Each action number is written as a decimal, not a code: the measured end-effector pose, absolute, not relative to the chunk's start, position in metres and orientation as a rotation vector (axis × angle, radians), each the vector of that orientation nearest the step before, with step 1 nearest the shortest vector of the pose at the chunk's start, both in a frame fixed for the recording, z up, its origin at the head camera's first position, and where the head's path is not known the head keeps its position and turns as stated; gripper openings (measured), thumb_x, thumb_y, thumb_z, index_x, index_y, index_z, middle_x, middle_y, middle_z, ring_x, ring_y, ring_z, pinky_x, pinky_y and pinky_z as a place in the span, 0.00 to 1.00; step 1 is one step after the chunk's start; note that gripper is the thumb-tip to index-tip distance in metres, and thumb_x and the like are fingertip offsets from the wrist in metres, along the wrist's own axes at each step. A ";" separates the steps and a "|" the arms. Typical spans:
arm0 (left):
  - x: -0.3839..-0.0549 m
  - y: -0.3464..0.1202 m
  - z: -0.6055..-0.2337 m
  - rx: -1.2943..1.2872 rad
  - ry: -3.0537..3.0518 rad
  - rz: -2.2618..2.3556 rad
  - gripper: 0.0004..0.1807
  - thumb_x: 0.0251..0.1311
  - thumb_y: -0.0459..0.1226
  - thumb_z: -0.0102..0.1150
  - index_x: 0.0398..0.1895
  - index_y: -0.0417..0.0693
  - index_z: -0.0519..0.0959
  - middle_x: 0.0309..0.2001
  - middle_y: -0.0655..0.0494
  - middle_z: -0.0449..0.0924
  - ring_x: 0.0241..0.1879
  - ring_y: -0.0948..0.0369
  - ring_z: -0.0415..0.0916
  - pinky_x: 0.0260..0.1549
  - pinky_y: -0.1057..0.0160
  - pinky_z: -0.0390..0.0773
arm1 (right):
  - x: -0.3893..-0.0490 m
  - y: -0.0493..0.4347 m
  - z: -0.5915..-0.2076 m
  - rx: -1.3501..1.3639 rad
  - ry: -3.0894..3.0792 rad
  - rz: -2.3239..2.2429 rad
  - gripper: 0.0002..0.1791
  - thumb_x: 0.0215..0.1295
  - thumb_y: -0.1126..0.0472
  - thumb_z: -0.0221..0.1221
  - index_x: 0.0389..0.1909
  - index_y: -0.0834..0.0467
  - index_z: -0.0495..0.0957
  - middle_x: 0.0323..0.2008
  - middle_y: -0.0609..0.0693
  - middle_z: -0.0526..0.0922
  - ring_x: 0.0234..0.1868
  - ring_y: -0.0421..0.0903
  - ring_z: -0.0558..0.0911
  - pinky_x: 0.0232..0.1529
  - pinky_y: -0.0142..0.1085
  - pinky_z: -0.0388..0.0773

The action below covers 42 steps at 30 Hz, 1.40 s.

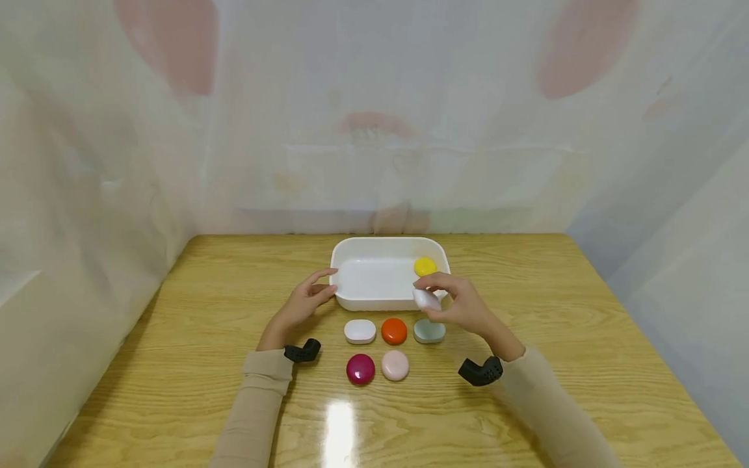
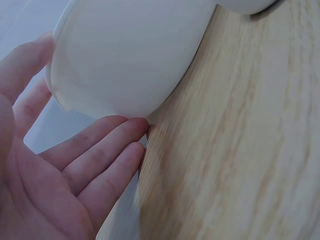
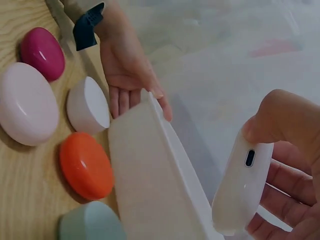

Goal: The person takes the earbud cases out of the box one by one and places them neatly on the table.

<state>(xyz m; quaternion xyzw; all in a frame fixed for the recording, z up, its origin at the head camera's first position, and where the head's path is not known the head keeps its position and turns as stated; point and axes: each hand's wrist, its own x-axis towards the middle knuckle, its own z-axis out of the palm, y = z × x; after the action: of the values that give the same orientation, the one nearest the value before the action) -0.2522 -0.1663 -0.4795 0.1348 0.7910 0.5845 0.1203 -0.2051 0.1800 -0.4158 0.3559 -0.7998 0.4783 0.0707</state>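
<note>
My right hand (image 1: 465, 307) pinches a white charging case (image 3: 242, 187) between thumb and fingers; a small dark port slot shows on its edge. In the head view the case overlaps the front right of a white basin (image 1: 380, 304). My left hand (image 1: 301, 304) holds the basin's left end. Its thumb and a finger reach over the rim, and the other fingertips (image 2: 137, 127) press the outer wall low down. Inside the basin, at the right, lies a yellow round case (image 1: 425, 266).
In front of the basin sit a white oval case (image 1: 359, 331), an orange round case (image 1: 394, 331) and a grey-green oval case (image 1: 429, 331). Nearer me are a magenta round case (image 1: 360, 369) and a pale pink round case (image 1: 394, 365). Everything stands on a wooden table (image 1: 199, 364).
</note>
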 end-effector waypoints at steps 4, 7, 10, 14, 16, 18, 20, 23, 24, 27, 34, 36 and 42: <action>-0.253 -0.166 -0.482 0.402 2.323 1.689 0.27 0.70 0.46 0.50 0.71 0.55 0.62 0.61 0.33 0.74 0.62 0.44 0.72 0.63 0.46 0.73 | -0.197 0.182 -0.422 1.096 -2.413 1.546 0.19 0.50 0.76 0.65 0.46 0.69 0.79 0.46 0.65 0.82 0.48 0.26 0.76 0.53 0.21 0.76; -0.253 -0.166 -0.482 0.392 2.332 1.681 0.28 0.70 0.47 0.50 0.71 0.55 0.62 0.60 0.34 0.74 0.62 0.46 0.73 0.62 0.47 0.73 | -0.191 0.183 -0.427 1.105 -2.438 1.571 0.19 0.51 0.75 0.65 0.47 0.68 0.80 0.47 0.66 0.81 0.49 0.25 0.76 0.53 0.21 0.76; -0.253 -0.167 -0.481 0.387 2.338 1.676 0.28 0.70 0.47 0.50 0.71 0.55 0.62 0.61 0.34 0.74 0.62 0.46 0.73 0.62 0.47 0.73 | -0.188 0.184 -0.432 1.108 -2.474 1.499 0.19 0.51 0.72 0.68 0.46 0.65 0.81 0.46 0.63 0.83 0.49 0.28 0.77 0.52 0.23 0.77; -0.253 -0.167 -0.479 0.385 2.338 1.678 0.27 0.71 0.47 0.50 0.71 0.55 0.61 0.61 0.34 0.73 0.62 0.44 0.72 0.63 0.46 0.72 | -0.183 0.183 -0.439 1.123 -2.519 1.338 0.19 0.48 0.68 0.71 0.45 0.60 0.83 0.46 0.58 0.86 0.49 0.41 0.83 0.52 0.26 0.77; -0.252 -0.167 -0.479 0.383 2.336 1.682 0.27 0.71 0.46 0.50 0.71 0.54 0.61 0.61 0.33 0.73 0.63 0.43 0.72 0.63 0.45 0.72 | -0.181 0.182 -0.442 1.144 -2.526 1.288 0.20 0.47 0.68 0.72 0.44 0.59 0.84 0.45 0.57 0.87 0.48 0.47 0.84 0.53 0.27 0.77; -0.252 -0.167 -0.478 0.386 2.337 1.680 0.28 0.71 0.46 0.50 0.71 0.54 0.61 0.61 0.33 0.73 0.63 0.43 0.71 0.63 0.45 0.72 | -0.177 0.182 -0.445 1.163 -2.535 1.273 0.19 0.47 0.67 0.72 0.44 0.58 0.84 0.45 0.56 0.87 0.48 0.50 0.84 0.53 0.28 0.78; -0.251 -0.167 -0.479 0.384 2.336 1.679 0.28 0.71 0.47 0.50 0.71 0.54 0.61 0.61 0.33 0.73 0.63 0.43 0.71 0.63 0.45 0.72 | -0.172 0.182 -0.448 1.181 -2.547 1.271 0.19 0.46 0.67 0.73 0.43 0.58 0.84 0.44 0.55 0.88 0.46 0.50 0.84 0.53 0.29 0.79; -0.250 -0.167 -0.479 0.379 2.335 1.675 0.27 0.71 0.47 0.50 0.71 0.55 0.61 0.61 0.34 0.73 0.63 0.44 0.72 0.63 0.45 0.72 | -0.164 0.183 -0.452 1.204 -2.559 1.265 0.18 0.47 0.66 0.73 0.42 0.56 0.84 0.42 0.53 0.88 0.46 0.48 0.85 0.52 0.30 0.80; -0.250 -0.167 -0.479 0.374 2.335 1.676 0.27 0.70 0.47 0.50 0.71 0.55 0.62 0.61 0.34 0.74 0.63 0.44 0.72 0.63 0.46 0.72 | -0.162 0.183 -0.454 1.211 -2.563 1.262 0.18 0.47 0.66 0.73 0.41 0.56 0.84 0.42 0.52 0.88 0.46 0.48 0.85 0.52 0.30 0.80; -0.250 -0.167 -0.479 0.371 2.338 1.674 0.28 0.70 0.47 0.50 0.71 0.55 0.61 0.61 0.35 0.74 0.63 0.45 0.72 0.63 0.46 0.72 | -0.157 0.183 -0.457 1.236 -2.569 1.251 0.17 0.46 0.66 0.73 0.40 0.55 0.84 0.41 0.52 0.88 0.47 0.50 0.84 0.53 0.31 0.80; -0.248 -0.167 -0.477 0.347 2.338 1.679 0.28 0.70 0.48 0.51 0.71 0.56 0.62 0.62 0.36 0.74 0.63 0.44 0.72 0.63 0.45 0.71 | -0.154 0.184 -0.464 1.269 -2.588 1.170 0.16 0.46 0.64 0.74 0.39 0.55 0.85 0.42 0.52 0.89 0.48 0.51 0.85 0.55 0.33 0.80; -0.248 -0.167 -0.477 0.348 2.347 1.671 0.28 0.70 0.48 0.51 0.71 0.57 0.62 0.62 0.36 0.74 0.63 0.45 0.72 0.63 0.45 0.72 | -0.153 0.184 -0.467 1.271 -2.605 1.161 0.15 0.47 0.64 0.74 0.39 0.55 0.85 0.42 0.53 0.88 0.48 0.52 0.85 0.54 0.33 0.80; -0.250 -0.168 -0.479 0.368 2.343 1.676 0.28 0.70 0.48 0.50 0.71 0.56 0.61 0.62 0.35 0.73 0.63 0.44 0.72 0.63 0.45 0.72 | -0.152 0.183 -0.471 1.259 -2.659 1.132 0.16 0.48 0.63 0.73 0.40 0.57 0.85 0.44 0.54 0.87 0.48 0.52 0.85 0.52 0.35 0.82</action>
<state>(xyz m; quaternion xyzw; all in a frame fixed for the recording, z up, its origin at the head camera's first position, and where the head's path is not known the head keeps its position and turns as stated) -0.2497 -0.1681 -0.4793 0.1258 0.8011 0.5730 0.1186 -0.1516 0.1835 -0.4706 0.3993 -0.8435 0.3591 -0.0055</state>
